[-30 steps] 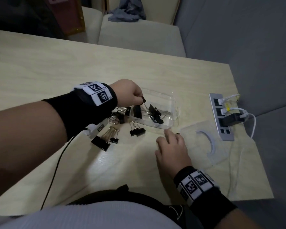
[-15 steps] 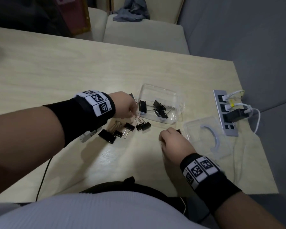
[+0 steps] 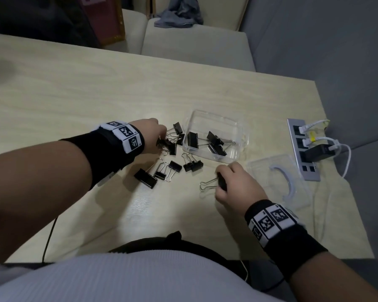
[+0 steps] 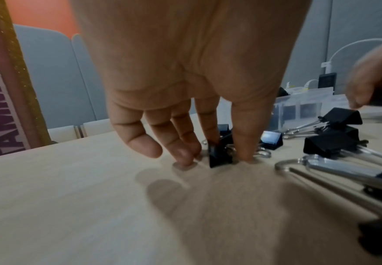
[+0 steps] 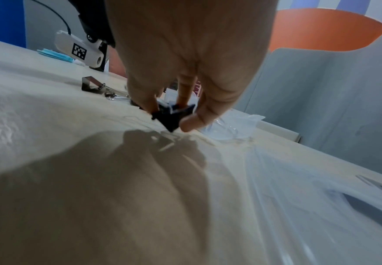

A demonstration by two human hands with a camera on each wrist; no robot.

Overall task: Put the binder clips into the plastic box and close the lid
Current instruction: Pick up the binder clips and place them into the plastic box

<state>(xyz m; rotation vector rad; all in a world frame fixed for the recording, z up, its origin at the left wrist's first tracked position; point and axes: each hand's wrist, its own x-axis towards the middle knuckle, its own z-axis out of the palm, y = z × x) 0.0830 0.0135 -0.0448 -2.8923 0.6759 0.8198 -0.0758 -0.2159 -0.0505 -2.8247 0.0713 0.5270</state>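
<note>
Your wristbands (image 3: 130,138) are black with black-and-white square codes; near your left hand (image 3: 150,129), black binder clips (image 3: 172,166) carry silver handles.

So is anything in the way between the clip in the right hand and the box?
Nothing visible. The right hand pinches a binder clip just in front of the plastic box, which stands open. Only bare table lies between them. The lid lies off to the right.
</note>
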